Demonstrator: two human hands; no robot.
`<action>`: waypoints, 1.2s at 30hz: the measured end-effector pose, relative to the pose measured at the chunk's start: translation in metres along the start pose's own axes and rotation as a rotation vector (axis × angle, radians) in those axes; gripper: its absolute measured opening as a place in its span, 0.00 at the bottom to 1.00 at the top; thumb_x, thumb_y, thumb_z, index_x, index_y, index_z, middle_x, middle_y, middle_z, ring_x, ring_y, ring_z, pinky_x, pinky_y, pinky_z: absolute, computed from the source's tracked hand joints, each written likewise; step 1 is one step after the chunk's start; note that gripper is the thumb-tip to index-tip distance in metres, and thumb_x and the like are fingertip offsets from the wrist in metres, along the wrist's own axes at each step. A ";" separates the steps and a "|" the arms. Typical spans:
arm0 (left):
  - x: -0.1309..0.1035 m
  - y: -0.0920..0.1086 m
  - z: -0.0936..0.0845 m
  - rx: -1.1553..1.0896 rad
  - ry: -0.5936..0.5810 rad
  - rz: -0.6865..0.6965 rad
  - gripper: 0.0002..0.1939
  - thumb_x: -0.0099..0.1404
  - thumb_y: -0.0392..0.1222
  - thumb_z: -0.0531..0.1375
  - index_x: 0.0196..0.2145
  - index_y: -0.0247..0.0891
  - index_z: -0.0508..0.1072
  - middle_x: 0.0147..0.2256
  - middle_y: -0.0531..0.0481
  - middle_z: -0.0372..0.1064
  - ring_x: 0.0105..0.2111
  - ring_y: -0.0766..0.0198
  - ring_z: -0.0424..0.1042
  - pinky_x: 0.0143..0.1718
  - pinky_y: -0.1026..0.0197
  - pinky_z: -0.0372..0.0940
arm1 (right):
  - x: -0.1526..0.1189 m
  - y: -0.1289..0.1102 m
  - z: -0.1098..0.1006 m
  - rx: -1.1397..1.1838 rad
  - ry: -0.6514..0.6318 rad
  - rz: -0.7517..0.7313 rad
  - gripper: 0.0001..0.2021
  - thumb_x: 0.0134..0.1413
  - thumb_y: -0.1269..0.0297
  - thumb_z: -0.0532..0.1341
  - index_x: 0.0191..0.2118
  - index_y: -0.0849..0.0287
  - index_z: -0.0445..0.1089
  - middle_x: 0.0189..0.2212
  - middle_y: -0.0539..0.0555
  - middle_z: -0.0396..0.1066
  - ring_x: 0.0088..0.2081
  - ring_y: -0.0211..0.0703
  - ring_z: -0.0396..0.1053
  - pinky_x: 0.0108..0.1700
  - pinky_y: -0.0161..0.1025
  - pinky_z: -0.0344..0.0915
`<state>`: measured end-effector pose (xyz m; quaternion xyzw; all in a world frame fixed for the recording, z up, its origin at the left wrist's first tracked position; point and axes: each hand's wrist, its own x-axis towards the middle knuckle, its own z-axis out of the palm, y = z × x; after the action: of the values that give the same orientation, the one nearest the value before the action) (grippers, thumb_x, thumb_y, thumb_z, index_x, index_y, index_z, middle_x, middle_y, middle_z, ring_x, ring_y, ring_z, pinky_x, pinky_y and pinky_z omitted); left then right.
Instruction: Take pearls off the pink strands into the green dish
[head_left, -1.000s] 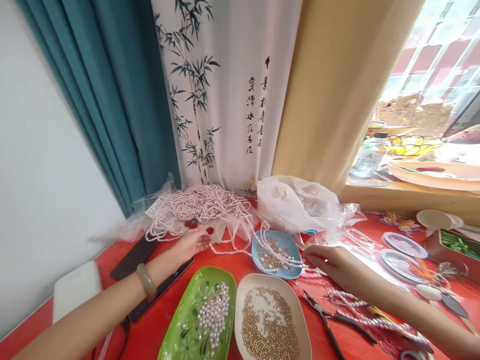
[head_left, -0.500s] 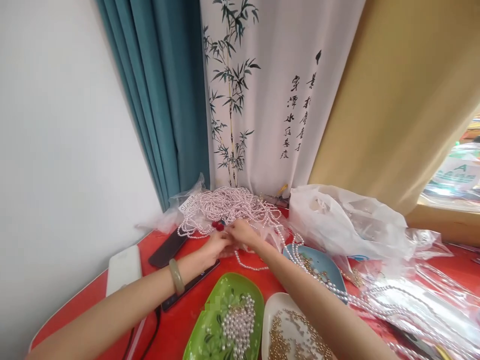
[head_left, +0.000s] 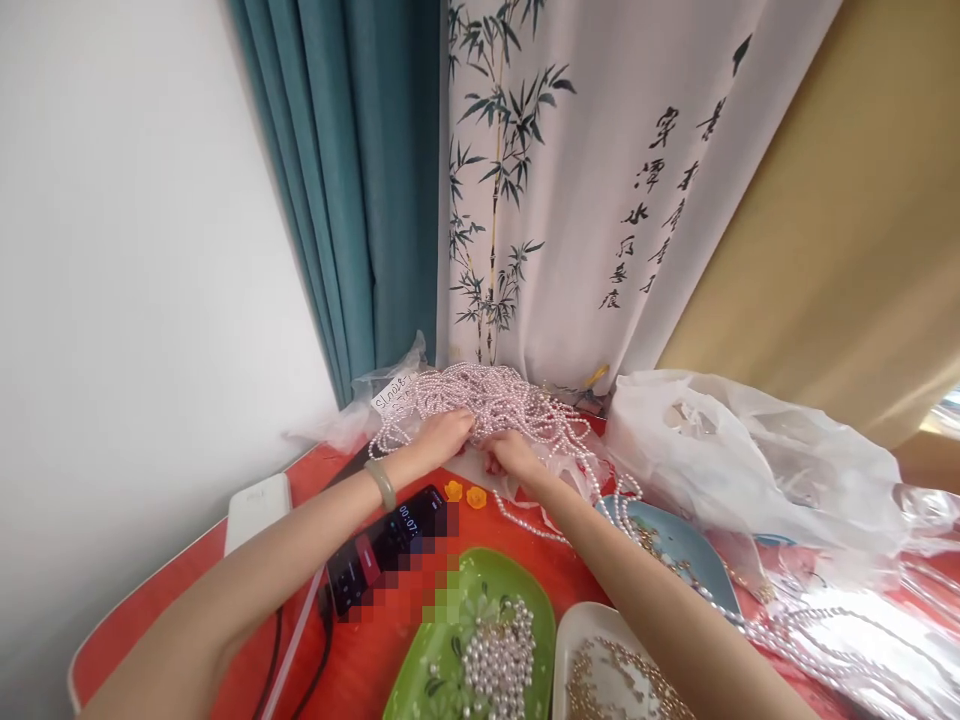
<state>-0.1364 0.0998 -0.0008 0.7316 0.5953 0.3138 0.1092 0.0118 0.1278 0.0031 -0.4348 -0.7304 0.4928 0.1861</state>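
Note:
A heap of pink-white pearl bead strands lies on a clear plastic bag against the curtain. My left hand, with a jade-coloured bangle on its wrist, rests closed at the heap's front edge. My right hand is just to its right, fingers curled in, with a bit of red by the fingertips. What either hand pinches is hidden or too small to make out. Two yellow flower-shaped pieces lie on the red table in front of the hands.
Nearest me are a green tray of loose pearls and a white tray of gold beads. A blue plate and a white plastic bag stand to the right. A phone and white power bank lie left.
My hands, close together before, have come apart, the left one up onto the heap. The red pieces seen beside them are now out of sight. The yellow pieces and lit phone screen have come into view.

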 end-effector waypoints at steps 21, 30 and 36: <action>-0.006 -0.020 -0.023 -0.335 0.019 -0.009 0.03 0.56 0.37 0.54 0.28 0.37 0.66 0.27 0.52 0.65 0.30 0.65 0.64 0.34 0.65 0.58 | 0.025 -0.027 -0.032 -0.377 -0.015 -0.211 0.08 0.44 0.73 0.55 0.19 0.63 0.68 0.17 0.49 0.65 0.24 0.33 0.61 0.29 0.30 0.54; 0.013 -0.007 -0.051 -0.467 -0.036 -0.068 0.04 0.54 0.36 0.56 0.25 0.34 0.68 0.24 0.52 0.65 0.27 0.66 0.63 0.32 0.64 0.57 | 0.023 -0.048 -0.047 -0.410 0.190 -0.311 0.07 0.45 0.71 0.54 0.25 0.60 0.69 0.30 0.56 0.69 0.36 0.43 0.63 0.38 0.35 0.54; 0.031 0.003 -0.053 -0.752 -0.015 -0.069 0.07 0.54 0.33 0.55 0.30 0.31 0.73 0.25 0.51 0.66 0.29 0.67 0.64 0.37 0.63 0.56 | 0.017 -0.067 -0.059 -0.142 0.163 -0.277 0.07 0.49 0.70 0.50 0.29 0.62 0.63 0.16 0.47 0.56 0.20 0.32 0.55 0.25 0.30 0.55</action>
<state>-0.1625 0.1169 0.0526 0.6221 0.4621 0.5012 0.3851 0.0136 0.1660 0.0854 -0.3807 -0.7988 0.3726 0.2795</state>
